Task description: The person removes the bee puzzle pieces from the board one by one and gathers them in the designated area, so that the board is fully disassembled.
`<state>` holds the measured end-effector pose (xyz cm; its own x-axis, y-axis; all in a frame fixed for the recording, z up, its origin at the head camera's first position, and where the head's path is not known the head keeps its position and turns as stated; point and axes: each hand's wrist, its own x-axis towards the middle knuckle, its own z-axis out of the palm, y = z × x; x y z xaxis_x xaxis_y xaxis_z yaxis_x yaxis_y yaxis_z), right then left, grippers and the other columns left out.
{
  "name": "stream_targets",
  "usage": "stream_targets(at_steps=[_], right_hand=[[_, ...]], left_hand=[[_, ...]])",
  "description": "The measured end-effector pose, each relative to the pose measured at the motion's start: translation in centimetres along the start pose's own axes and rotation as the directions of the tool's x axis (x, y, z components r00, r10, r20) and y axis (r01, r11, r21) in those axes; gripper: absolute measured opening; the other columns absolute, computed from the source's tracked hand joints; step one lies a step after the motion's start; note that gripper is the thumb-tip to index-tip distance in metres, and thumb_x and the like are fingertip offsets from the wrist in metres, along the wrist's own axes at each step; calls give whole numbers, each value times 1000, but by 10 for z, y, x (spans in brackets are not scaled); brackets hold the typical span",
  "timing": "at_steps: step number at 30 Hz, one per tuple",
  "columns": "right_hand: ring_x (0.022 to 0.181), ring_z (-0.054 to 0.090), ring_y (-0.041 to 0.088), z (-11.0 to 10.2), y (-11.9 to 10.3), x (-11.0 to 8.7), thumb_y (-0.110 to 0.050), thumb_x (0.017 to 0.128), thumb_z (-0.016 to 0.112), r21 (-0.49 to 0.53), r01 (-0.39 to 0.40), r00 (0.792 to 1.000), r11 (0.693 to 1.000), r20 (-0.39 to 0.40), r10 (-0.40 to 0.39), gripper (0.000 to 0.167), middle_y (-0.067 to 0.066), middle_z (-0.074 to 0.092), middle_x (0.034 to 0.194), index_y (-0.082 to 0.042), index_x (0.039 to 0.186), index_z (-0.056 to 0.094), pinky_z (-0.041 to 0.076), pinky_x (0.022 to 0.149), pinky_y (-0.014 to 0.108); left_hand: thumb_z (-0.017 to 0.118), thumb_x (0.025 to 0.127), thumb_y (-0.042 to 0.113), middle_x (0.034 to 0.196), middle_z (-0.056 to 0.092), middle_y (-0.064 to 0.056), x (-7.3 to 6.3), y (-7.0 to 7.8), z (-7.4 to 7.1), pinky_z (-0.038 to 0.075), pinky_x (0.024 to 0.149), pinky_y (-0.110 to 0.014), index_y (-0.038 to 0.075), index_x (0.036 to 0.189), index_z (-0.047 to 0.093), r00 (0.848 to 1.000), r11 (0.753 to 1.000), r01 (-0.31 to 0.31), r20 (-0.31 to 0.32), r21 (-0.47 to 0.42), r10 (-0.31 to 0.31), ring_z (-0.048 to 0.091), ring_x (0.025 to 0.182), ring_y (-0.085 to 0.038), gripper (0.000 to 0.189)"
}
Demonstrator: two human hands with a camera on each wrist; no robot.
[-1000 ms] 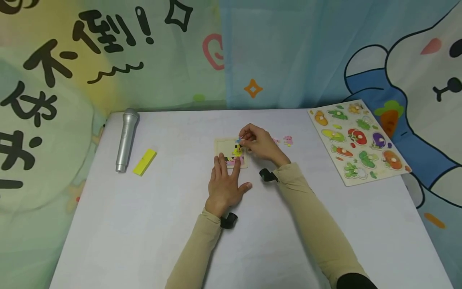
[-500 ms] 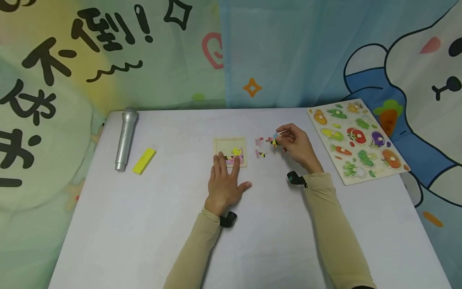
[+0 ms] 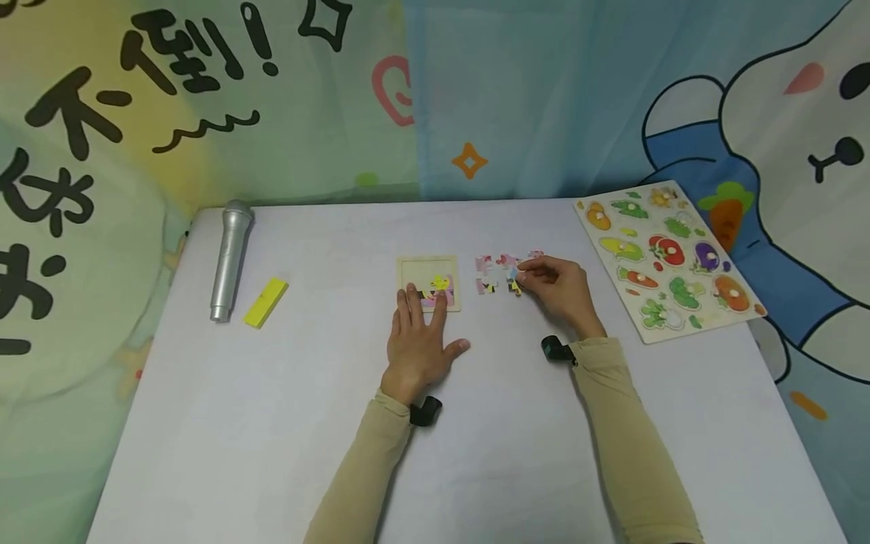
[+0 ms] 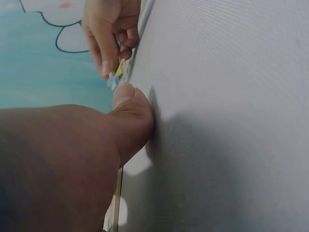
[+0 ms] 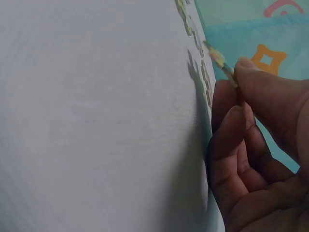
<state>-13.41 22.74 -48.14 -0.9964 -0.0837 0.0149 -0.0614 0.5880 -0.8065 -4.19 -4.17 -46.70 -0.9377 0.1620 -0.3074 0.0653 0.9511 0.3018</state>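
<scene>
A small square puzzle tray (image 3: pixel 428 264) lies mid-table, with a few pink and yellow pieces fitted along its lower part. Over its lower left edge my left hand (image 3: pixel 419 353) rests, fingers straight and thumb spread. To the right, my right hand (image 3: pixel 559 291) pinches a jigsaw piece (image 3: pixel 513 281) between thumb and forefinger; in the right wrist view the piece (image 5: pixel 217 57) is tilted and above the table. Close by, loose pink jigsaw pieces (image 3: pixel 485 264) lie in a loose cluster, one partly behind the fingers.
A vegetable peg board (image 3: pixel 673 261) lies at the table's right. On the left are a silver microphone (image 3: pixel 232 261) and a yellow block (image 3: pixel 266 303). Behind the white table (image 3: pixel 326 453) hangs a printed curtain (image 3: pixel 516 98).
My right hand has carried the piece from over the tray rightward to the loose pieces, then lowered it slightly. The left hand stays on the tray; the head view has shifted a little.
</scene>
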Motion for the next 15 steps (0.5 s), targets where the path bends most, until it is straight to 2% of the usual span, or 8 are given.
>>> stream_targets(at_steps=[6,9,15], right_hand=[[86,67,9,1,1,-2,-25,99,78,1,10,1000,1000,15,-10,24,14,79,110,-8,116,80,50,76,14],[87,67,7,-1,3,-3,-26,99,78,10,4,999,1000,51,-4,26,14,79,110,-7,118,79,51,76,13],[88,69,10,-6,5,-5,-22,94,83,29,-28,990,999,142,24,32,14,78,113,-9,123,77,53,76,15]], left_hand=[[56,101,66,175,-6,-31,0,-1,1,13,134,-51,20,172,21,1000,1000,-3,-17,-3,3,-6,165,-46,91],[54,102,67,175,-8,-30,0,-1,1,11,134,-50,22,172,18,1000,1000,5,-4,6,-5,-9,165,-45,91],[55,102,66,176,-5,-30,0,-1,1,12,134,-50,22,172,20,1000,1000,1,-23,5,-1,-6,165,-46,90]])
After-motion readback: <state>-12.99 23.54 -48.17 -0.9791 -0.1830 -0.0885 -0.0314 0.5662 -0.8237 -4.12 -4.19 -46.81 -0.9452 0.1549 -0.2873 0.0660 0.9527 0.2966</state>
